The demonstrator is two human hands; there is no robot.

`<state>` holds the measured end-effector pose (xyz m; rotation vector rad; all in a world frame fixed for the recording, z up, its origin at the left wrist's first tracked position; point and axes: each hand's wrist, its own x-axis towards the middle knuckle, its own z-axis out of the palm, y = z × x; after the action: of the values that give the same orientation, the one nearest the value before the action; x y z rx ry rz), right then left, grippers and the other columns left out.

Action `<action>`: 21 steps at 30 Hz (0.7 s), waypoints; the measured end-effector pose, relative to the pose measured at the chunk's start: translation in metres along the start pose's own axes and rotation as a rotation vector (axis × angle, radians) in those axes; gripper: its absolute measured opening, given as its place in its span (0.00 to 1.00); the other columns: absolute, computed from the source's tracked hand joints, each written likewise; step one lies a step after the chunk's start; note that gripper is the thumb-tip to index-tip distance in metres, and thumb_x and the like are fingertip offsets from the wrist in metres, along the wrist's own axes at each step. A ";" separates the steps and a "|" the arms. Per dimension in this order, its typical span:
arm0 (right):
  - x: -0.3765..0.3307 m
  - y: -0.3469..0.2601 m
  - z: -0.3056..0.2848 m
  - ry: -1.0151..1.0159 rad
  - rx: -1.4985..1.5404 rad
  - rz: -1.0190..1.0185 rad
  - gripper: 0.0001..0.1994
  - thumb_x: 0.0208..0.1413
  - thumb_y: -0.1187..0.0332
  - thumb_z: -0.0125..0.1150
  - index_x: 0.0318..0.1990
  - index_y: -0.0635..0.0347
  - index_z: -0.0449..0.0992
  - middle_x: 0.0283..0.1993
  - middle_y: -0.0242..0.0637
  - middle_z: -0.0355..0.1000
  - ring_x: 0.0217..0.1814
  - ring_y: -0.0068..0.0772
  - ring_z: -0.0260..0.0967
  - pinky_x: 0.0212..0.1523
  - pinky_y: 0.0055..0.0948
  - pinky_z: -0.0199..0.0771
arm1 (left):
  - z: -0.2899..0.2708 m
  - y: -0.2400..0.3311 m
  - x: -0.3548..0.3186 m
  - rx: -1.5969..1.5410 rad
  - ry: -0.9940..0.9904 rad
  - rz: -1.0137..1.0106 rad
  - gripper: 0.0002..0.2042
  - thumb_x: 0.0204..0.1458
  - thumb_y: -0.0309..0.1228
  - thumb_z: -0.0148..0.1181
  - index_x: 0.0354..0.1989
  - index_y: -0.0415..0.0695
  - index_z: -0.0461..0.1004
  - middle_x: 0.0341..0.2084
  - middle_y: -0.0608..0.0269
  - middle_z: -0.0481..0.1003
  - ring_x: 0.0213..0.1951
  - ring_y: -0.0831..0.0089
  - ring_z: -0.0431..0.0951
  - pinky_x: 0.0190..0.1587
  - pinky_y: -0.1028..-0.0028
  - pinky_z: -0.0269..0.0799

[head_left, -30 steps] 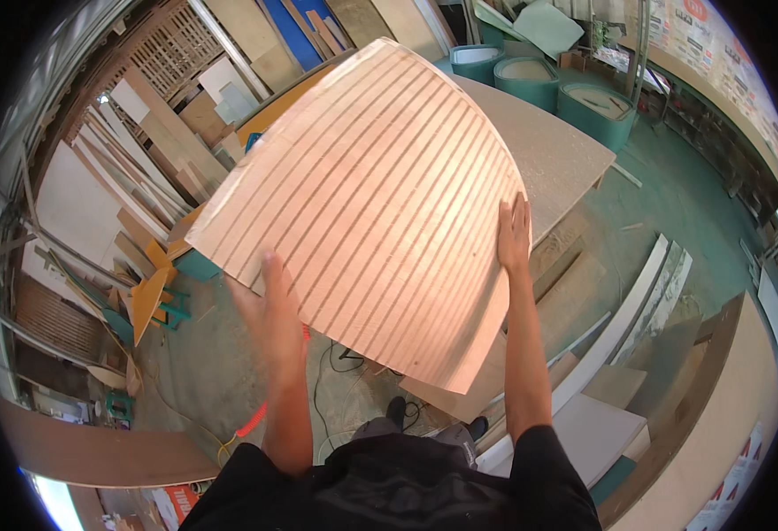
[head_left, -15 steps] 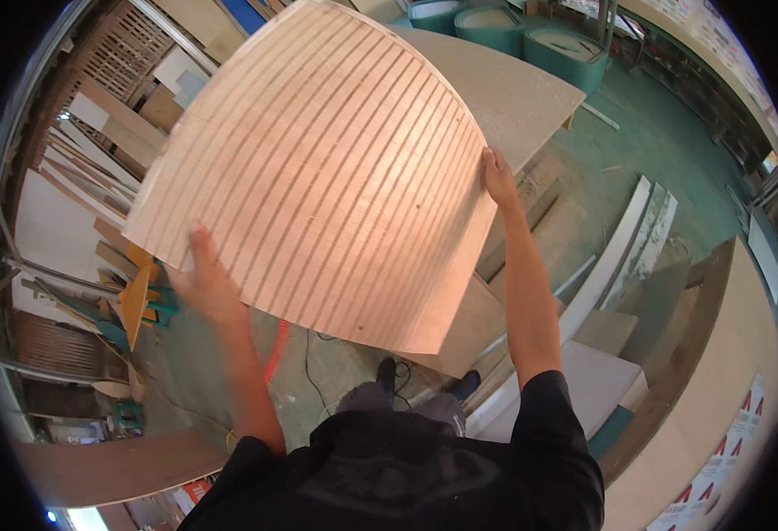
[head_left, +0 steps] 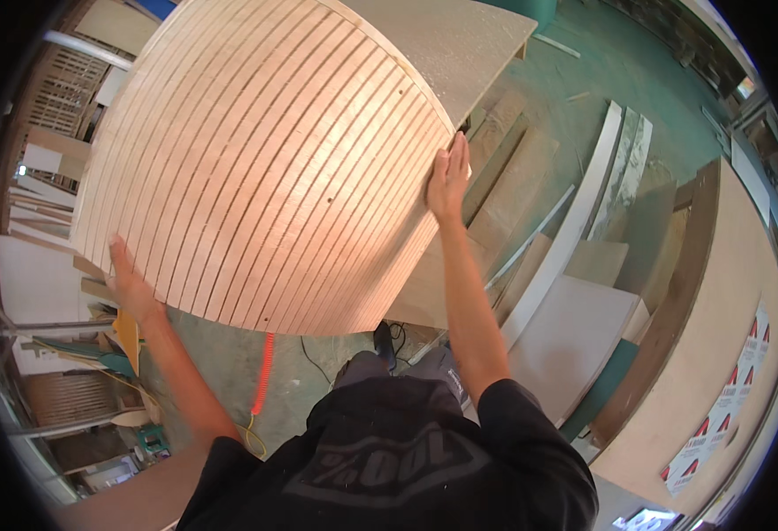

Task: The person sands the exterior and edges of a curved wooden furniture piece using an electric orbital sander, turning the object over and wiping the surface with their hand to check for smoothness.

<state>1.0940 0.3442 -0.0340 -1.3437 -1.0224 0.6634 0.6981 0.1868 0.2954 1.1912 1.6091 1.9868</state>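
A large curved plywood panel (head_left: 256, 168) with parallel grooves spans the space in front of me, tilted. My left hand (head_left: 134, 288) grips its lower left edge, thumb on the grooved face and the other fingers hidden beneath. At the right edge my right hand (head_left: 448, 180) holds on, with its fingers fairly straight along the rim and its thumb against the face. A few small dark holes dot the grooved surface. The panel's upper part overlaps a worktable (head_left: 469, 44); whether it touches the tabletop is hidden.
Planks and long boards (head_left: 575, 212) lie on the floor to my right, beside a white box-like piece (head_left: 575, 336) and a large wooden case (head_left: 672, 345). A red coiled hose (head_left: 264, 372) hangs below the panel. Stacked sheets and offcuts (head_left: 44, 190) stand at the left.
The panel and both hands have shifted left in the view, and the surroundings shifted too. My right hand's fingers, curled at the corner before, now lie straighter along the edge.
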 end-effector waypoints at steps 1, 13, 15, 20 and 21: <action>-0.012 0.007 0.009 0.028 -0.012 0.030 0.36 0.77 0.44 0.34 0.80 0.63 0.50 0.84 0.55 0.45 0.86 0.54 0.41 0.81 0.49 0.42 | 0.003 0.000 0.002 -0.016 -0.028 0.003 0.35 0.66 0.44 0.63 0.72 0.28 0.61 0.65 0.47 0.71 0.59 0.62 0.78 0.61 0.68 0.76; -0.161 0.022 0.038 0.111 0.116 0.496 0.41 0.76 0.41 0.33 0.81 0.67 0.41 0.86 0.57 0.35 0.88 0.60 0.29 0.83 0.52 0.30 | 0.011 0.008 -0.003 0.163 0.017 0.023 0.36 0.67 0.46 0.61 0.70 0.26 0.61 0.66 0.44 0.69 0.62 0.57 0.75 0.66 0.62 0.71; -0.195 0.016 0.043 0.094 0.132 0.509 0.40 0.77 0.44 0.34 0.81 0.67 0.40 0.86 0.58 0.34 0.88 0.60 0.30 0.83 0.51 0.31 | 0.029 0.020 -0.021 0.493 0.115 0.129 0.37 0.67 0.48 0.60 0.70 0.25 0.60 0.69 0.42 0.66 0.66 0.54 0.71 0.67 0.57 0.69; -0.253 0.028 0.038 0.022 0.118 0.385 0.38 0.78 0.47 0.35 0.81 0.68 0.38 0.86 0.61 0.31 0.88 0.60 0.28 0.83 0.48 0.33 | 0.074 0.005 -0.078 1.587 -0.232 0.819 0.43 0.65 0.57 0.57 0.74 0.29 0.58 0.77 0.34 0.50 0.78 0.37 0.46 0.73 0.38 0.51; -0.262 0.031 0.033 -0.030 0.100 0.390 0.38 0.78 0.49 0.34 0.81 0.71 0.37 0.86 0.60 0.31 0.88 0.58 0.25 0.84 0.47 0.32 | 0.085 -0.021 -0.096 1.624 -0.254 0.935 0.43 0.65 0.58 0.55 0.74 0.31 0.57 0.77 0.35 0.50 0.79 0.37 0.45 0.74 0.38 0.48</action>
<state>0.9543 0.1359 -0.1215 -1.4621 -0.7436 1.0149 0.8154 0.1824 0.2396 2.8829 2.7630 0.1476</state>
